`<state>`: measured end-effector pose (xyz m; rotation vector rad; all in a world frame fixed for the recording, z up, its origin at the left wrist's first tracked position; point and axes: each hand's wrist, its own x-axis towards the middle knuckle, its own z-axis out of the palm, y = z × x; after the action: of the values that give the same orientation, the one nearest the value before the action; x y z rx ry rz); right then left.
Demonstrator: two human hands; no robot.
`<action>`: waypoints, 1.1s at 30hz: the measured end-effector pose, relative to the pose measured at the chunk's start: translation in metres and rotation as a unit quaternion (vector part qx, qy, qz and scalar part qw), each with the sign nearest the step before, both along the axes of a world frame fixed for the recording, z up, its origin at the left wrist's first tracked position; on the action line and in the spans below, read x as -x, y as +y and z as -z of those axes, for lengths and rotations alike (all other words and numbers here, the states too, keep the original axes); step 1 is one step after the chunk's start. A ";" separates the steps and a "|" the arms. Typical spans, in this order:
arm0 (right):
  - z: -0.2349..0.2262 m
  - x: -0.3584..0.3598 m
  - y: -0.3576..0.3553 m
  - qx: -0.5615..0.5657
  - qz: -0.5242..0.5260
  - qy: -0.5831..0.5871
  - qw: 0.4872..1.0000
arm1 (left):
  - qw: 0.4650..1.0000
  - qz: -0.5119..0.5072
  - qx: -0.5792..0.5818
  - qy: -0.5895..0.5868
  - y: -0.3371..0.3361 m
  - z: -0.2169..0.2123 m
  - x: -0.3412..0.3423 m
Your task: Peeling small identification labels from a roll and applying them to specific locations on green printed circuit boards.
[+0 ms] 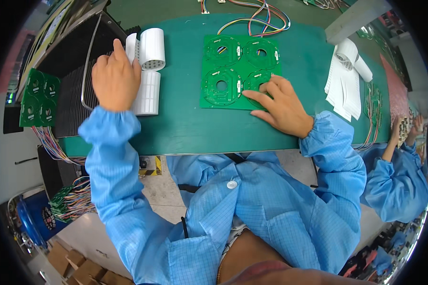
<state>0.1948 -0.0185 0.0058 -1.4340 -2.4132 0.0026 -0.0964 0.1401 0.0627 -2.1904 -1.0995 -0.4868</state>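
A square green circuit board panel (230,71) lies flat on the green mat, with several round sections, each with a central hole and small white parts. My right hand (284,105) rests over its near right section, forefinger stretched onto the board, thumb apart at the near edge, other fingers bent. My left hand (115,80) is beside the white label rolls, forefinger stretched forward and thumb apart, close to a loose strip (131,46) from the far roll (152,42). A nearer roll (149,92) is partly behind that hand. Coloured wires (271,26) lie beyond the panel.
At left stands a black slotted rack (71,80) with a metal handle, another green board (38,97) and hanging wires. White label strips (345,90) and wired boards (374,107) lie at right. A co-worker's blue sleeve (394,185) shows beyond. Mat's front edge is near me.
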 end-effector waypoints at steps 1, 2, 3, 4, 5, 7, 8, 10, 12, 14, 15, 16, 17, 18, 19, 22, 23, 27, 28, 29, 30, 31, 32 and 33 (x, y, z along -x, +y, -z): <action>0.000 -0.001 -0.002 -0.013 -0.007 -0.006 1.000 | 0.995 -0.070 0.064 0.022 0.011 0.008 -0.001; 0.000 -0.002 -0.003 -0.020 -0.002 0.006 1.000 | 0.981 -0.138 0.127 0.044 0.020 0.013 -0.001; -0.001 -0.003 -0.004 -0.042 -0.006 0.003 0.999 | 0.982 -0.136 0.123 0.048 0.027 0.016 0.001; -0.002 -0.004 -0.005 -0.067 -0.006 -0.002 0.998 | 0.981 -0.152 0.117 0.033 0.030 0.016 0.002; -0.003 -0.004 -0.006 -0.067 -0.004 0.003 0.998 | 0.972 -0.172 0.156 0.024 0.031 0.014 0.003; -0.005 -0.001 -0.011 -0.066 0.074 -0.034 0.995 | 0.982 -0.139 0.119 -0.055 0.026 0.004 0.003; -0.006 0.001 -0.013 -0.068 0.076 -0.031 0.994 | 0.974 -0.130 0.130 -0.132 0.022 -0.004 0.003; -0.006 0.008 -0.021 -0.054 0.133 -0.083 0.986 | 0.962 0.025 0.101 -0.252 0.013 -0.015 -0.001; -0.007 0.016 -0.028 -0.003 0.142 -0.068 0.988 | 0.947 0.019 0.128 -0.293 0.003 -0.020 -0.005; -0.013 0.022 -0.030 0.043 0.142 -0.055 0.987 | 0.944 0.055 0.091 -0.313 0.000 -0.024 -0.006; -0.019 0.026 -0.028 0.058 0.096 -0.008 0.994 | 0.933 0.089 0.074 -0.341 0.000 -0.027 -0.005; -0.026 0.031 -0.026 0.104 0.062 0.013 0.993 | 0.922 0.127 0.055 -0.361 -0.001 -0.031 -0.002; -0.036 0.035 -0.024 0.074 0.031 0.042 0.996 | 0.919 0.145 0.019 -0.367 0.001 -0.035 0.001; -0.048 0.038 -0.022 0.087 0.012 0.012 0.996 | 0.913 0.134 0.017 -0.384 0.001 -0.039 0.006; -0.062 0.040 -0.022 0.130 0.007 -0.044 0.991 | 0.894 0.164 0.017 -0.416 0.002 -0.043 0.010; -0.099 0.041 -0.031 -0.112 -0.196 -0.004 0.974 | 0.848 0.254 -0.005 -0.465 0.003 -0.054 0.018; -0.108 0.042 -0.034 -0.132 -0.220 0.000 0.967 | 0.835 0.265 -0.013 -0.483 0.003 -0.056 0.020; -0.124 0.044 -0.045 -0.060 -0.238 -0.030 0.969 | 0.797 0.280 -0.081 -0.529 0.002 -0.066 0.025; -0.125 0.044 -0.046 -0.052 -0.242 -0.024 0.969 | 0.804 0.243 -0.074 -0.538 -0.004 -0.066 0.030; -0.127 0.044 -0.046 -0.038 -0.245 -0.012 0.969 | 0.809 0.231 -0.064 -0.537 -0.007 -0.069 0.034; -0.127 0.043 -0.044 -0.025 -0.242 -0.001 0.970 | 0.772 0.290 -0.045 -0.563 -0.009 -0.073 0.039; -0.128 0.044 -0.044 -0.017 -0.242 0.005 0.970 | 0.720 0.318 -0.029 -0.616 -0.009 -0.078 0.042; -0.128 0.044 -0.043 -0.010 -0.242 0.009 0.970 | 0.728 0.350 -0.044 -0.588 -0.011 -0.083 0.049; -0.127 0.044 -0.042 -0.003 -0.243 0.016 0.970 | 0.659 0.396 0.044 -0.637 -0.018 -0.088 0.057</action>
<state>0.1504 -0.0610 0.1330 -0.7972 -2.6678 0.1312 -0.1530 0.1223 0.1508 -2.1524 -0.5472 -2.6780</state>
